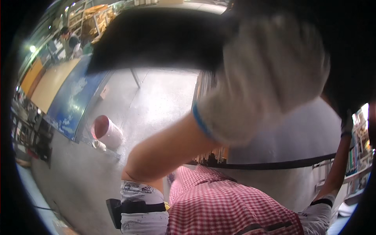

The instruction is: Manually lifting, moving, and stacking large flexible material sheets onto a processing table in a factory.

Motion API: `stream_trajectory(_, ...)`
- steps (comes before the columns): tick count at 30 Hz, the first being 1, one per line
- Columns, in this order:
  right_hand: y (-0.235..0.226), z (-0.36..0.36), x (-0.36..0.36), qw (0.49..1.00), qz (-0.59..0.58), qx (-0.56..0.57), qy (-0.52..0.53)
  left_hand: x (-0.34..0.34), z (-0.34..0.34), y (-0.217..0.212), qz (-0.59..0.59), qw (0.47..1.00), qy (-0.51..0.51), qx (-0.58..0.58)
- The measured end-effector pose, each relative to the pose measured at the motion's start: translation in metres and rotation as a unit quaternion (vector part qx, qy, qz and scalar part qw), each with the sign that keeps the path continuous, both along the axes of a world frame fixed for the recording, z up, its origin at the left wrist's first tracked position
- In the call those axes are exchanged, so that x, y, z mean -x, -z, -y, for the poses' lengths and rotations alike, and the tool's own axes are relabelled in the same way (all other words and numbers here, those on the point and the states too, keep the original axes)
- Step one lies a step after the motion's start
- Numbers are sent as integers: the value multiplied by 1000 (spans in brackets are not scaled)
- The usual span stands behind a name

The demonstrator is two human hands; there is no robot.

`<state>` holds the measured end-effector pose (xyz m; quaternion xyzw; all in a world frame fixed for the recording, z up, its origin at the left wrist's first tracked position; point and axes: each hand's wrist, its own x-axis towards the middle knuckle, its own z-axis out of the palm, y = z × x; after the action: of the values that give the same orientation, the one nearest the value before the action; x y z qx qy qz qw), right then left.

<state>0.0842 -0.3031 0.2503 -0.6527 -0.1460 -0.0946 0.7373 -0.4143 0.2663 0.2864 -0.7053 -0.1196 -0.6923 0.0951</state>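
Over to the worker's [231, 203] left stands a counter [74, 102], a second person [70, 42] beyond its far end. On the floor [156, 94], just right of it, sits a bucket [111, 133]. Ahead, a slab [164, 41] extends leftward from the left hand [270, 74]; a board [290, 137] lies below, the right hand [346, 124] near its right edge.
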Motion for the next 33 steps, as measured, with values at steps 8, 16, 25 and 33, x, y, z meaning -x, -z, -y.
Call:
stream_trajectory(8,242,158,65,976,-160,-36,142,43,61,66,-596,726,331,92)
stream_trajectory(16,294,111,79,939,-22,39,340,23,-74,137,-348,729,304,505)
stream_trajectory(25,277,90,100,870,-95,159,457,26,3,150,-218,633,484,564)
stream_trajectory(33,266,83,79,837,-157,229,471,49,42,184,-170,583,451,654)
